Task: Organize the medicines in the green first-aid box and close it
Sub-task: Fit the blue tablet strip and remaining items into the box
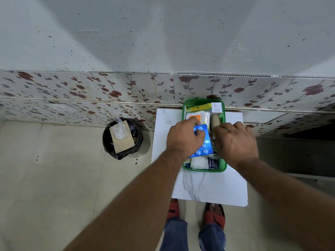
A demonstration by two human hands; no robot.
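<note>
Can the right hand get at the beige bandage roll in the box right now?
Probably yes: the right hand hovers just beside the beige bandage roll, whose top lies uncovered in the green box. Its fingers seem busy with clear wrapping, though.

The left hand [184, 138] covers the upper end of the blue blister pack [202, 142]. The right hand [235, 140] hides the right side of the green box [204, 169]. The box's contents are partly concealed. Package print is too small to read.

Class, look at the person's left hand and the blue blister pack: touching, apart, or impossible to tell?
Touching. The head view shows the left hand gripping the blue blister pack, fingers curled over its upper edge.
</note>
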